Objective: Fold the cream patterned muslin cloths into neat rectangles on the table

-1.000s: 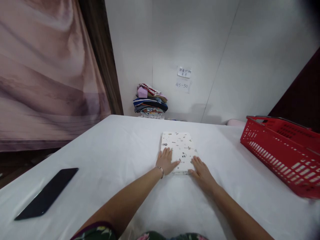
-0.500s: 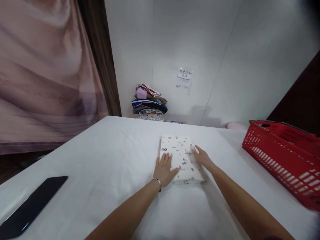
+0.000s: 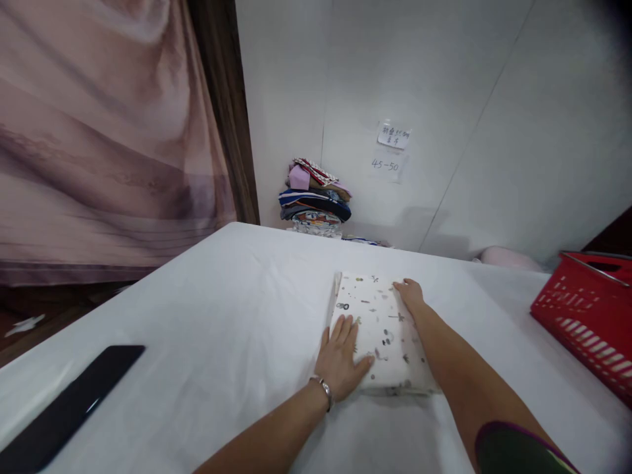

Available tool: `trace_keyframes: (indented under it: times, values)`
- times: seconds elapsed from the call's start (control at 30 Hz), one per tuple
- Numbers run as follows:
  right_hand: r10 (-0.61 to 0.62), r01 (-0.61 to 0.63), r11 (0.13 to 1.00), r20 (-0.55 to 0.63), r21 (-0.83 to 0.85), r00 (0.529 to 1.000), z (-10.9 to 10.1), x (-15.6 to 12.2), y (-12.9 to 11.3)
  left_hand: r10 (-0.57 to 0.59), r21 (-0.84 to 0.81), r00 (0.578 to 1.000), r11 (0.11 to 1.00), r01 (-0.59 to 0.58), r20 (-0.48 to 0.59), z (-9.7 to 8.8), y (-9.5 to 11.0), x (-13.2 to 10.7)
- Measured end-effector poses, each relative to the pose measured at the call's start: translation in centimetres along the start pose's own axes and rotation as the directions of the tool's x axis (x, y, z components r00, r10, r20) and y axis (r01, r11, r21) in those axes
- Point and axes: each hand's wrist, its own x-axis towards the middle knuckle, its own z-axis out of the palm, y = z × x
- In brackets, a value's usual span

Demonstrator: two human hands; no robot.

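Observation:
A folded white cloth (image 3: 378,329) with small grey, black and green prints lies on the white-covered table in front of me. My left hand (image 3: 340,355) rests flat on its near left part, fingers spread, with a silver bracelet at the wrist. At the cloth's far right corner is my right hand (image 3: 411,296), its fingers stretched leftward and touching the top edge. That hand's underside is hidden.
A black flat phone-like slab (image 3: 74,401) lies at the table's left. On the right stands a red plastic basket (image 3: 587,316). Several folded cloths form a stack (image 3: 316,204) beyond the far edge, beside paper signs (image 3: 390,151) on the wall. A pink curtain (image 3: 99,145) hangs at left.
My right hand has slid along the cloth's right side to its far corner. My left hand remains flat on the cloth. The view has shifted, so things sit farther right or lower.

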Motion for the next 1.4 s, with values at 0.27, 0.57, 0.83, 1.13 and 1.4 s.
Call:
trace_keyframes:
  times: [0.27, 0.57, 0.83, 1.13, 1.4]
  values:
    - [-0.202, 0.202, 0.956, 0.022, -0.211, 0.979, -0.4, -1.3, -1.7, -0.006, -0.032, 1.0, 0.999, 0.007, 0.011, 0.1, -0.1, -0.1]
    - [-0.47, 0.639, 0.661, 0.447, -0.394, 0.761, 6.4, -6.7, -7.8, -0.022, -0.047, 1.0, 0.999, 0.022, 0.002, 0.2, 0.2, -0.1]
    - [-0.456, 0.641, 0.65, 0.466, -0.409, 0.759, 6.7, -7.4, -9.2, -0.043, -0.137, 0.999, 0.99, 0.046, 0.026, -0.5, 0.6, -0.4]
    - [-0.507, 0.717, 0.577, 0.516, -0.391, 0.69, 8.8, -9.2, -10.5, -0.052, -0.228, 0.998, 0.972, 0.058, 0.033, -0.6, 0.6, -0.4]
    - [-0.539, 0.711, 0.585, 0.469, -0.389, 0.7, 9.4, -9.2, -10.5, -0.042, -0.258, 0.999, 0.965, 0.049, 0.033, -0.2, 0.2, -0.4]
